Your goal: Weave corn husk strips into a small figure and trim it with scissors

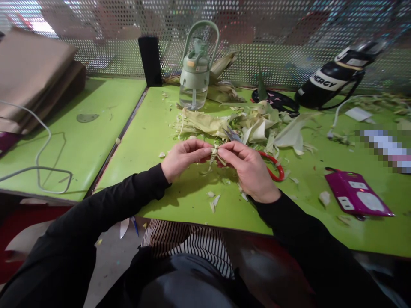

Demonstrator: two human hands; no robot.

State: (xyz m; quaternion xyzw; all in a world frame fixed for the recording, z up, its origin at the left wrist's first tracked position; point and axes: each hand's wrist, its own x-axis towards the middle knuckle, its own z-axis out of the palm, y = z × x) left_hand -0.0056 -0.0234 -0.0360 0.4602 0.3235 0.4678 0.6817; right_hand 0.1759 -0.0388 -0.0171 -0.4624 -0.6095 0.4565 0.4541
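Observation:
Over the green table, my left hand point(187, 157) and my right hand point(246, 167) meet, each pinching with thumb and fingertips. Between them is a small pale knotted piece of corn husk point(214, 151) with thin strands hanging below it. Its exact shape is too small to make out. Just beyond lies a pile of dry corn husks point(257, 126). A pair of scissors with red handles point(278, 169) rests beside my right hand, its blades pointing into the husks and partly hidden by my fingers.
A green water bottle point(194, 77) stands behind the husks. At the back right, a black bottle point(334, 81) appears tilted. A purple power strip point(358, 192) lies on the right, brown paper bags point(35, 81) at the left. Husk scraps point(214, 203) litter the green table point(180, 201).

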